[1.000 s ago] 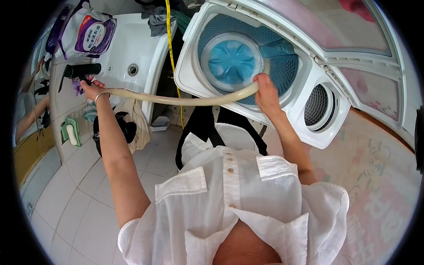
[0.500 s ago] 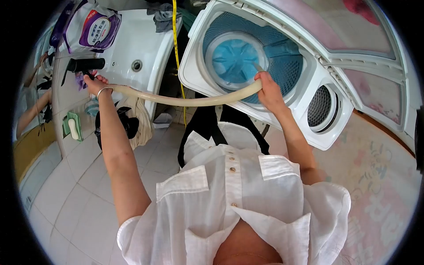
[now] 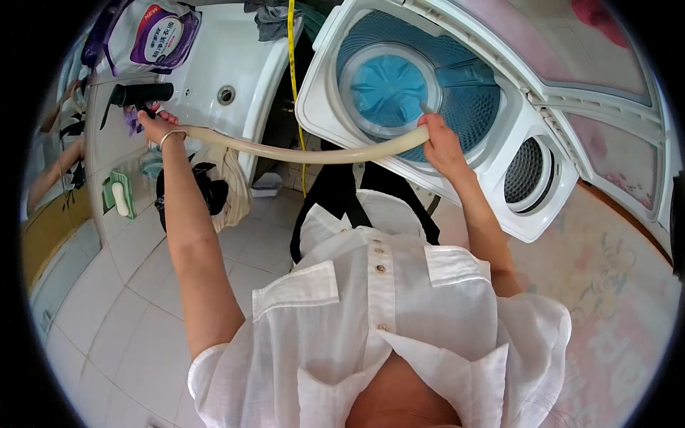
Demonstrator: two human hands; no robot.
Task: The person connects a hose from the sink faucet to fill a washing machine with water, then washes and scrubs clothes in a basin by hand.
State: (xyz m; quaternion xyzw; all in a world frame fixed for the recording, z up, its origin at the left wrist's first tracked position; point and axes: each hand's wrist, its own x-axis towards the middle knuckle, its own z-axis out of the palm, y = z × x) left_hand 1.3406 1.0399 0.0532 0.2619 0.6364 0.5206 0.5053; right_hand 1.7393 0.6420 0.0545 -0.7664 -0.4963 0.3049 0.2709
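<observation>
A cream-coloured hose spans from the sink side to the washing machine, sagging slightly in the middle. My left hand is closed around its left end, right below a black faucet; the exact joint between hose and faucet is hidden by my fingers. My right hand grips the other end over the near rim of the open wash tub. A short pale streak, apparently water, shows at that end. Inside the tub is a blue ribbed bottom.
A white sink with a drain lies at left, a purple-and-white detergent bag on its edge. Grey cloth hangs at its corner. A yellow strip runs between sink and machine. The spin tub and raised lid are right.
The whole view has shifted slightly, with the sink and machine a little further right. Both hands keep their hold on the hose in nearly the same places.
</observation>
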